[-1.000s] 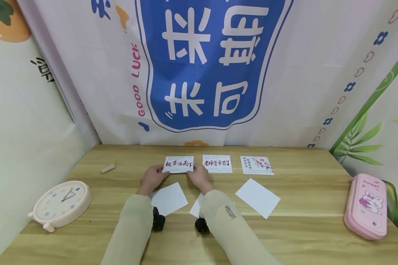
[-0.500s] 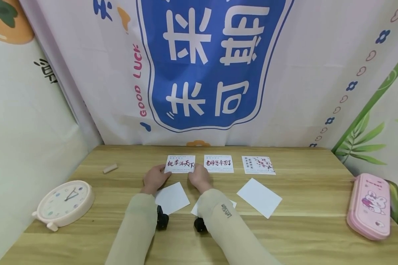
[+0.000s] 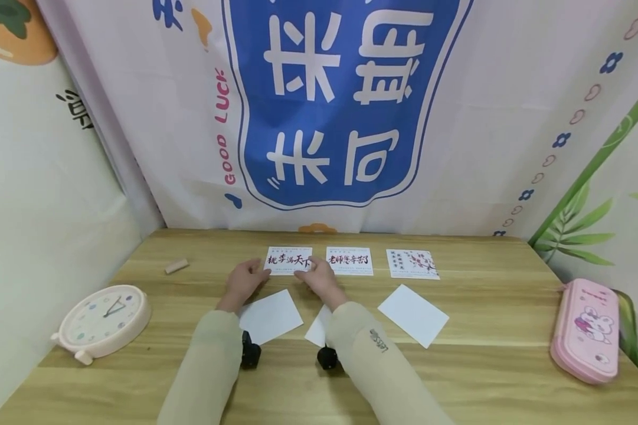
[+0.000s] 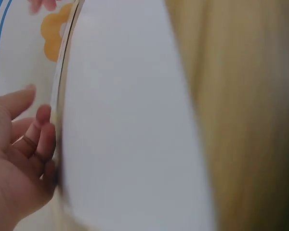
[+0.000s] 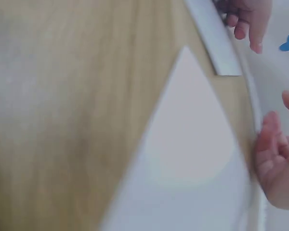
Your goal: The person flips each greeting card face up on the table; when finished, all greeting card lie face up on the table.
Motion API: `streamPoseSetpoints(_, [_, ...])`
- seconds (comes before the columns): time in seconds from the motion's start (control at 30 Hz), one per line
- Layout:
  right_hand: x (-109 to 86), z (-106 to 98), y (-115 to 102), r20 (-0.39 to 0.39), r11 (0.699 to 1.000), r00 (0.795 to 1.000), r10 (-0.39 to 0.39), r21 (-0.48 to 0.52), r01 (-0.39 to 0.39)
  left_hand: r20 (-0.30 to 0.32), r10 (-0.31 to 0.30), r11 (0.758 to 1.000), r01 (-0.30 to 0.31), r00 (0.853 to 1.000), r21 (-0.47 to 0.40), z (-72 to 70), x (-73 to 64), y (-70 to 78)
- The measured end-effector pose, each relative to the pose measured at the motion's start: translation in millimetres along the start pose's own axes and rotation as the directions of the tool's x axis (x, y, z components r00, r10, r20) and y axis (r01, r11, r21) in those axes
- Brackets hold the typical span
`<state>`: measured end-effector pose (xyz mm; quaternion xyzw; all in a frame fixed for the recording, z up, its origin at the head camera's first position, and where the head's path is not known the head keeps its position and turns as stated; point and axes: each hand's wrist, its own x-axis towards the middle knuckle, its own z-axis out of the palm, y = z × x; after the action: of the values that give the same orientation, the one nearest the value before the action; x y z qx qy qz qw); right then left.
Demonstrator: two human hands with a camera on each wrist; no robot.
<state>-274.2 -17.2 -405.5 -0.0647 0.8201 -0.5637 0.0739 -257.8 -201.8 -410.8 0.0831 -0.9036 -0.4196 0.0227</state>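
In the head view a white card with dark red lettering (image 3: pixel 289 261) lies flat at the back of the wooden table. My left hand (image 3: pixel 244 280) is at its left edge, with thumb and fingers apart. At the card's right side is my right hand (image 3: pixel 321 278), its fingertips over or against the lower right corner. Both wrist views show loosely bent fingers with nothing pinched between them. Below the hands lie a blank white card (image 3: pixel 271 316) and a second blank card (image 3: pixel 319 328), partly hidden by the right sleeve.
To the right are another lettered card (image 3: pixel 350 261), a card with a blossom print (image 3: pixel 412 264) and a tilted blank card (image 3: pixel 413 315). A round clock (image 3: pixel 103 321) and a small beige stick (image 3: pixel 177 266) lie left. A pink pencil case (image 3: pixel 586 330) lies far right.
My thumbs and fingers have loosened from the lettered card's lower corners, and the right hand has opened slightly. The card stays in place beside the others.
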Motion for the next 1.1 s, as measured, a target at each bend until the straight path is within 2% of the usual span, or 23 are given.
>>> streamPoseSetpoints(0.13, [-9.8,-11.2,-11.6,0.056,0.998,0.997,-0.055,0.014,0.054,0.007,0.021,0.991,-0.02,1.0,-0.132,-10.3,-8.4,2.8])
streamPoseSetpoints(0.23, [-19.7,-25.4,-23.2,0.085,0.995,0.992,-0.097,0.009,0.096,0.001,0.051,0.984,-0.05,0.999,-0.171,-18.1,-14.3,10.7])
streamPoseSetpoints(0.33, [-29.3,-41.6,-32.5,0.099,0.99,0.986,-0.138,0.002,0.138,-0.018,0.084,0.975,-0.086,0.996,-0.207,-24.2,-20.0,25.5])
streamPoseSetpoints(0.5, [-46.4,-67.2,-41.6,0.073,0.976,0.974,-0.214,-0.032,0.217,-0.051,0.152,0.966,-0.16,0.987,-0.202,-25.1,-34.7,55.6])
streamPoseSetpoints(0.63, [-62.7,-85.7,-42.5,0.039,0.967,0.966,-0.255,-0.005,0.256,-0.095,0.207,0.941,-0.225,0.974,-0.251,-16.0,-48.3,74.1])
streamPoseSetpoints(0.77, [-79.8,-107.3,-32.5,0.012,0.967,0.968,-0.251,0.035,0.251,-0.115,0.243,0.92,-0.267,0.963,-0.286,-1.1,-61.6,85.9])
streamPoseSetpoints(0.97, [-101.9,-142.3,-6.3,-0.026,0.973,0.972,-0.231,0.014,0.232,-0.032,0.268,0.9,-0.263,0.963,-0.348,26.8,-75.2,95.7])
streamPoseSetpoints(1.1, [-113.8,-161.9,10.7,-0.079,0.978,0.975,-0.21,-0.029,0.208,0.0,0.283,0.895,-0.264,0.959,-0.36,44.7,-84.3,103.9])
